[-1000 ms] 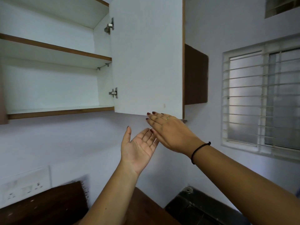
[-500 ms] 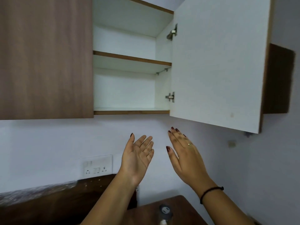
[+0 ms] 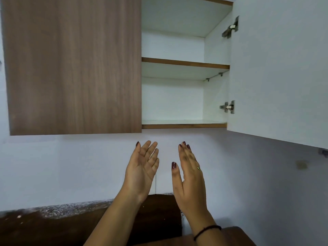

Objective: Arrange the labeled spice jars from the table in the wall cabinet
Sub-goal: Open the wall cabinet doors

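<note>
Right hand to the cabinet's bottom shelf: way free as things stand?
Probably yes. The right hand is open and holds nothing, just below the bottom shelf; the open door is swung wide, and nothing shows between hand and shelf. The closed wooden door covers only the other half.

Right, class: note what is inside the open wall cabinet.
A middle shelf and a bottom shelf, nothing showing on either. The closed wooden door hides the left half.
</note>
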Demonstrator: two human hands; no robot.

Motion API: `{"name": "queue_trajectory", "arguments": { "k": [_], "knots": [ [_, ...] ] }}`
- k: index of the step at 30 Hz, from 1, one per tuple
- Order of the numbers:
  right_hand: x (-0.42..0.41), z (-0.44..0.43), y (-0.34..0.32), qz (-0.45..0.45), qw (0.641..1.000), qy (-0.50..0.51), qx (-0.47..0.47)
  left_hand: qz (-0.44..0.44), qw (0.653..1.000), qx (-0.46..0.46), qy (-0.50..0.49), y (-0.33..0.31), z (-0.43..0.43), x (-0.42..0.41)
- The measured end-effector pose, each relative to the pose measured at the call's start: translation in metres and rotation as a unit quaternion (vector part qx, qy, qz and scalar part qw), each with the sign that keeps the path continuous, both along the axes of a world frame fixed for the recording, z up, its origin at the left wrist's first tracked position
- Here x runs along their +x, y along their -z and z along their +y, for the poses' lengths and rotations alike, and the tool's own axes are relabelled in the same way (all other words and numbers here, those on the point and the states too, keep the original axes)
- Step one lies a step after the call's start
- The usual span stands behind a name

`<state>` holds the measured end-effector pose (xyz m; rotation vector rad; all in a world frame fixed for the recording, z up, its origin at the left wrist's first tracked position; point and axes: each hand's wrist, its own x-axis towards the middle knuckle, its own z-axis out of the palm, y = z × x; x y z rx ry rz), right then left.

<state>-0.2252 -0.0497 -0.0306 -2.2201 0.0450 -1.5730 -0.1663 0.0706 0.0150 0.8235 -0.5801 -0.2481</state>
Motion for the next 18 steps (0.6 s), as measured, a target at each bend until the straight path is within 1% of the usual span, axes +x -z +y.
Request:
{"name": "queue_trajectory", "arguments": {
  "k": [3,7,10,12,15,18],
  "knots": [
    [0.022,0.016,0.003,0.000,1.000,0.007,0.002,-0.041,0.997,0.045,-0.054,0.004,0.015,0.016],
    [0.046,0.034,0.005,-0.008,1.000,0.017,-0.009,-0.118,0.979,0.115,-0.117,0.010,0.036,0.034],
    [0.058,0.044,0.008,-0.016,1.000,0.003,-0.006,-0.142,0.966,0.144,-0.158,0.016,0.051,0.046],
    [0.065,0.049,0.012,-0.016,1.000,-0.010,-0.004,-0.170,0.950,0.172,-0.196,0.020,0.058,0.053],
    [0.078,0.053,0.011,-0.016,0.999,-0.031,-0.005,-0.219,0.915,0.212,-0.265,0.021,0.063,0.060],
    [0.095,0.050,0.006,-0.020,0.998,-0.051,0.011,-0.248,0.889,0.237,-0.304,0.018,0.064,0.074]
  ]
}}
